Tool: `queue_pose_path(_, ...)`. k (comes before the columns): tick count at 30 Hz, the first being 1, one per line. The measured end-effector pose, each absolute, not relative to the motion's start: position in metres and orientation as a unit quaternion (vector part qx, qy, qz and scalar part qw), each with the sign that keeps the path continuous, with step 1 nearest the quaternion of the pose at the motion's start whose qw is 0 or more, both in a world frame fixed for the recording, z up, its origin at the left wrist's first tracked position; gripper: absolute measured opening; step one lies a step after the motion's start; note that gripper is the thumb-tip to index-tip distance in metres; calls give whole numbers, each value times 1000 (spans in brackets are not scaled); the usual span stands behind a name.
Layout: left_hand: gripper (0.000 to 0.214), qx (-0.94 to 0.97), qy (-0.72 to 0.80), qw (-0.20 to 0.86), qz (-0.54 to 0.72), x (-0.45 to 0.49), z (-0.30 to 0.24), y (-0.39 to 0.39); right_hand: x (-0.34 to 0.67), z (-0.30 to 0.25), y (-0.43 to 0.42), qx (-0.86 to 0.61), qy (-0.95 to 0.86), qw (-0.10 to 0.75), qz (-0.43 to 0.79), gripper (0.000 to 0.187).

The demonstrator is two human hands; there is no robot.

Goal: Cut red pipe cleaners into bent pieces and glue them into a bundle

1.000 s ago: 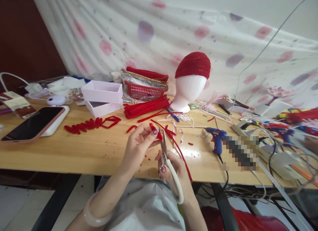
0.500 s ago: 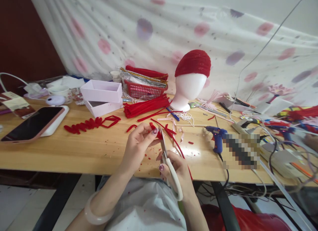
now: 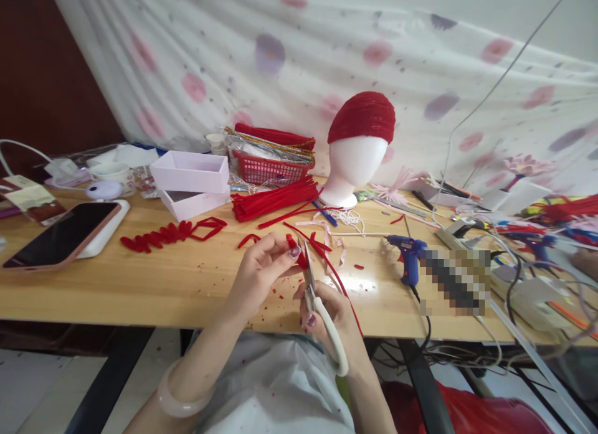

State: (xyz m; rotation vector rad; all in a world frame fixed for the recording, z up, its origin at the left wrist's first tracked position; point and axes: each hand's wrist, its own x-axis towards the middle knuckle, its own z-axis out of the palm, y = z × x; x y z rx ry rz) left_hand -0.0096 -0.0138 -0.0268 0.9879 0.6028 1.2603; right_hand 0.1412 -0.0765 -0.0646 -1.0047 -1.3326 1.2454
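Between the thumb and fingers of my left hand [image 3: 266,269] is a short red pipe cleaner piece [image 3: 302,258], partly hidden by the fingertips. My right hand [image 3: 329,306] grips white-handled scissors [image 3: 332,334], their blades pointing up and lying against the red piece. Behind the hands, red pipe cleaner offcuts [image 3: 320,244] and pale pink scraps lie on the wooden table [image 3: 187,297]. A long red pipe cleaner [image 3: 339,278] curves past my right hand to the table's front edge. Tiny red clippings are scattered beneath the hands.
Left are a phone [image 3: 60,235], red looped petals [image 3: 159,236] and pale boxes [image 3: 191,172]. Behind stand a red pipe cleaner bundle [image 3: 275,200], a red basket [image 3: 273,169] and a white foam head [image 3: 352,163] with a red covering. A blue glue gun [image 3: 408,259] and cables lie right.
The scissors and my right hand have shifted slightly, and the blades look a little more apart. My left hand keeps its pinch on the red piece with only a small movement.
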Motion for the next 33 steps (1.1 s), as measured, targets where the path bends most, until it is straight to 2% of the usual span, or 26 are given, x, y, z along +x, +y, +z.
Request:
queue_pose_path(10, 27, 456, 260, 654, 545, -11, -28, -12, 143, -64, -75, -433, -519, 500, 542, 39)
queue_pose_path(19, 28, 465, 259, 644, 550, -13, -30, -10, 142, -67, -76, -408, -558, 504, 518, 49)
queue_pose_path(33, 31, 533, 305, 572, 544, -8, -26, -17, 141, -64, -76, -433, -550, 492, 518, 39)
